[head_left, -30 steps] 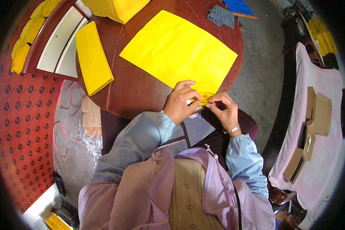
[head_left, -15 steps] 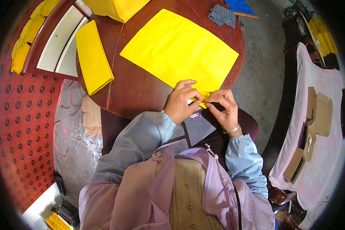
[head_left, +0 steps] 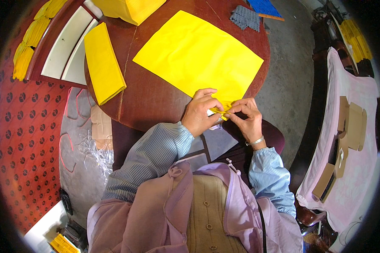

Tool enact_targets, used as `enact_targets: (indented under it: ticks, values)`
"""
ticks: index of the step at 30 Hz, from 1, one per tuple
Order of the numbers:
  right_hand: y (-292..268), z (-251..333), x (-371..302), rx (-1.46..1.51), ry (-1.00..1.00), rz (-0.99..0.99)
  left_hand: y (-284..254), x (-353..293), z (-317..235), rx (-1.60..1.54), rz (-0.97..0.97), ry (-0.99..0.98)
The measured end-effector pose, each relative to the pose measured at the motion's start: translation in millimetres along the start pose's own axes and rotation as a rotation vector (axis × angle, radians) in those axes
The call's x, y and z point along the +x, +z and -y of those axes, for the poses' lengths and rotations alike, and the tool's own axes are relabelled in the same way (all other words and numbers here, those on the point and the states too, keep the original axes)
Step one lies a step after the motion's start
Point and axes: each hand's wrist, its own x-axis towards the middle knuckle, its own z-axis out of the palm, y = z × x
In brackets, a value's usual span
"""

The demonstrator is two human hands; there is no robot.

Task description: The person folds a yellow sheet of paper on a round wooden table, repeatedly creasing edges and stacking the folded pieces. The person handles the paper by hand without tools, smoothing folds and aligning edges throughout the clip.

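Observation:
A large yellow sheet (head_left: 200,55), which looks like cloth, lies flat on the round brown table (head_left: 156,99). Its near corner reaches the table's front edge, where both my hands work on it. My left hand (head_left: 198,111) pinches the gathered corner between thumb and forefinger, with its other fingers lifted a little. From the right, my right hand (head_left: 248,120) grips the same corner with thumb and fingertips. A small white bit shows beside the left fingers; I cannot make out what it is.
Left on the table lies a folded yellow stack (head_left: 103,63), and more yellow material (head_left: 135,10) stands at the back. A grey textured cloth (head_left: 245,18) sits at the far right edge. Opened cardboard boxes (head_left: 354,122) rest on a pink-white cover at right.
Slight finger shifts at the pinched corner: the right fingertips sit a little differently and the small yellow fold has turned. The rest stays in place.

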Motion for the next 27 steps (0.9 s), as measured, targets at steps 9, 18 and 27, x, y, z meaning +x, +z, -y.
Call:
enact_targets:
  ticks: [9,18,27]
  values:
    - [0,2,0,-0.011,-0.005,-0.001,1,0,3,-0.002,0.004,-0.001]
    - [-1,3,-1,-0.026,-0.020,0.003,1,-1,1,0.004,0.010,-0.022]
    - [3,-1,11,-0.031,-0.032,-0.058,-3,1,-1,-0.029,0.060,-0.029]
